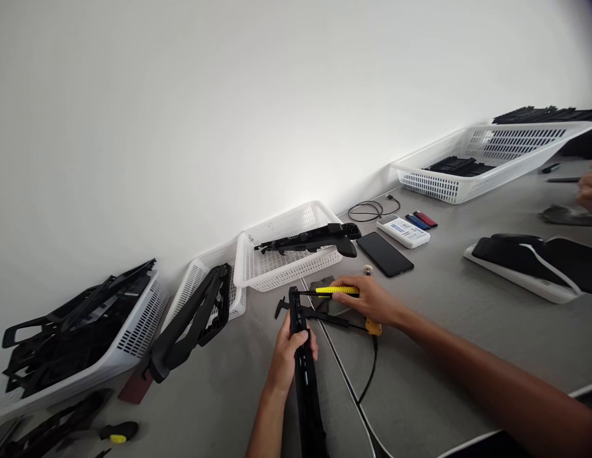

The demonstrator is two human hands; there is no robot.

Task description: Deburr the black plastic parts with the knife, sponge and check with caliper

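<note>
My left hand (292, 350) is wrapped round a long black plastic part (305, 388), thumb on top. The part points away from me, its far end raised. In my right hand (360, 299) is a slim tool with a ridged yellow handle (330, 290); its dark tip meets the far end of the part, and I cannot make out the tip's shape. Below my hands a black caliper (331, 318) lies across the table. Beside my right wrist is a yellow-orange piece (373, 327) with a black cable.
White baskets hold black plastic parts: one at left (148, 318), one at centre (296, 273), one at right (463, 191). A phone (384, 254), a white box-like device (403, 231) and a coiled cable (367, 210) lie behind. Another person's hand (591, 189) shows at the right edge.
</note>
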